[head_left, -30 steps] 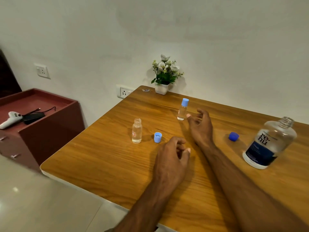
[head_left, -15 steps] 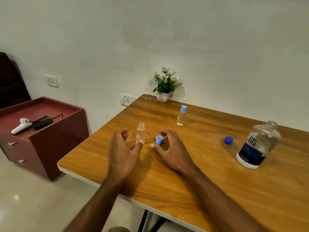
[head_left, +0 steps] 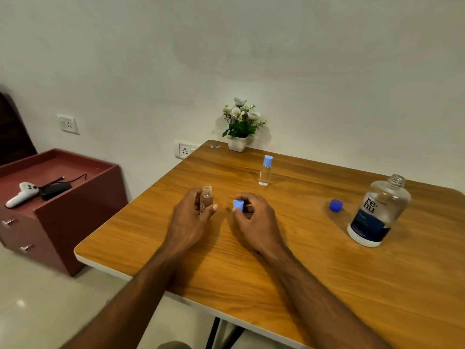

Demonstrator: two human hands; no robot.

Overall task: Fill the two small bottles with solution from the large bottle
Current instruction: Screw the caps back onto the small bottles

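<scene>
My left hand [head_left: 191, 217] curls round the open small bottle [head_left: 206, 197], thumb on its near side and fingers behind it; the bottle stands upright on the wooden table [head_left: 327, 273], its mouth uncovered; my right hand [head_left: 254, 220] pinches the light blue cap [head_left: 238, 205] between thumb and fingertips, just beside the bottle and level with its lower half; I cannot tell whether the cap is lifted off the wood or touches it. The second small bottle [head_left: 265, 171] stands farther back, towards the wall, with its own light blue cap screwed on and clear liquid inside; the large bottle [head_left: 377, 212] stands well apart at my right, uncapped, with a dark blue label; its dark blue cap [head_left: 336, 205] lies on the table just to its left. A small potted plant [head_left: 240, 127] sits at the far edge against the wall; off to my left, a red cabinet [head_left: 63, 197] carries a white controller [head_left: 21, 195] and a black cable [head_left: 56, 188].
</scene>
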